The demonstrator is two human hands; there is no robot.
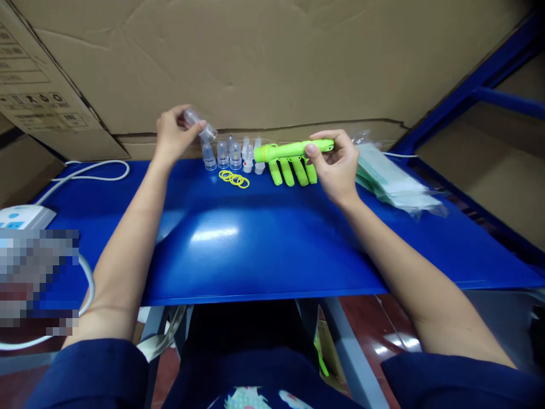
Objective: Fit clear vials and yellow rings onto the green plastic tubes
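My left hand (176, 133) is closed around a clear plastic cap (200, 125), raised above the back left of the blue table. My right hand (336, 165) grips a lime-green flashlight-like tube (293, 149), held level with its threaded end pointing left. A yellow ring (264, 153) sits around the tube near that threaded end. Below the cap stand several clear caps (222, 154), and beside them are several narrower clear pieces with white bases (248, 159). Several loose yellow rings (234, 179) lie in front. More lime-green tubes (288, 172) lie side by side under the held one.
Plastic-wrapped flat packs (392, 176) lie on the right of the blue table (264, 244). A white power strip (28, 217) and its cable (93, 177) are on the left. Cardboard (264, 62) walls the back, and a blue metal frame (481, 74) stands at right.
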